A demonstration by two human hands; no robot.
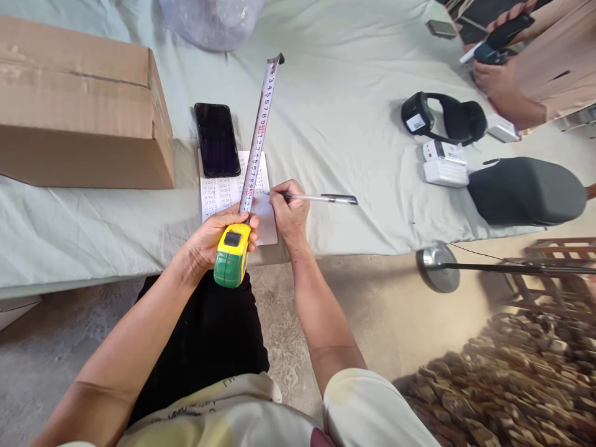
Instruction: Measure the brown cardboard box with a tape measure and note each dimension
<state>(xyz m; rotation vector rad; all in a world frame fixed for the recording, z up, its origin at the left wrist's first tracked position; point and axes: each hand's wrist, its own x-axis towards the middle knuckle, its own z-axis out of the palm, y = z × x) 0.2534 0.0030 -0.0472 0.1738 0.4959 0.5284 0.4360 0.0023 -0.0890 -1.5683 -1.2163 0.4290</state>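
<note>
While the left hand [210, 237] grips a tape measure [228, 268], blade [259, 127] extended just past twelve o'clock over paper [266, 226], right hand [291, 216] pinching a pen [326, 198] aimed at nine, phone [216, 139] at the paper's eleven.

- Your phone [218, 139] lies partly on your paper [266, 220], toward eleven o'clock.
- From that paper, your box [84, 118] sits at ten.
- Your pen [323, 198]: three.

Chunky yellow-and-green tape measure [229, 257], blade [259, 133] pulled out and slanting over a white paper sheet [223, 198], hook well past the far edge. Sheet's flat on the bench [349, 136], filled with handwritten rows. Clear pen [326, 198] with black bits sits nearly sideways, tip at the sheet's right side.
</note>
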